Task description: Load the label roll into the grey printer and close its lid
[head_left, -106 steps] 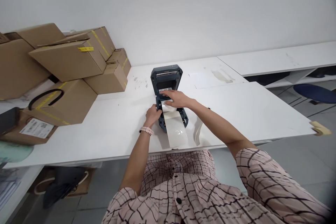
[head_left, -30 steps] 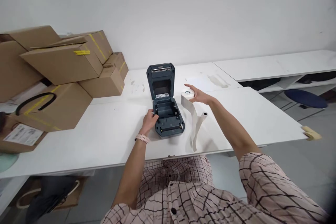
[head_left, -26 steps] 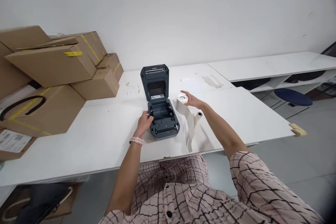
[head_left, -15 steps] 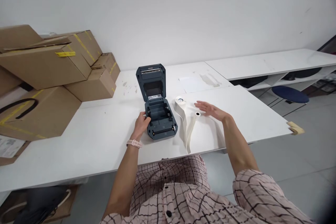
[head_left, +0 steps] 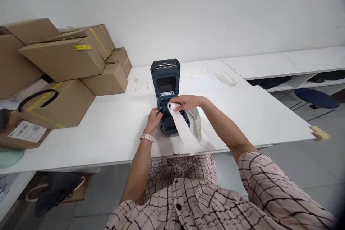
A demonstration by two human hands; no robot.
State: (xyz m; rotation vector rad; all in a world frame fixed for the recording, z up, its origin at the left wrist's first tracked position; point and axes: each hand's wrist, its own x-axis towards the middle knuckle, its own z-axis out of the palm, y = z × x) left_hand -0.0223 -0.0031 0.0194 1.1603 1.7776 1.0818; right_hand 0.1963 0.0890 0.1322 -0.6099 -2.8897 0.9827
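A dark label printer (head_left: 165, 79) stands on the white table (head_left: 256, 115) with its lid raised. My right hand (head_left: 187, 102) is closed around a white paper roll (head_left: 172, 106), holding it over the printer's open bay. A loose strip of paper (head_left: 185, 131) trails from the roll down across the printer's front toward the table edge. My left hand (head_left: 154, 118), with a pink watch on the wrist, grips the left side of the printer's base.
Several cardboard boxes (head_left: 64, 61) are stacked at the table's left end, one with a shipping label (head_left: 28, 131). A sheet of paper (head_left: 203, 82) lies behind the printer. A low white shelf (head_left: 285, 63) and a blue stool (head_left: 316, 97) stand at the right.
My right hand left one roll on the table, reached right, picked up another roll and brought it over the open printer. My left hand stayed on the printer's side.
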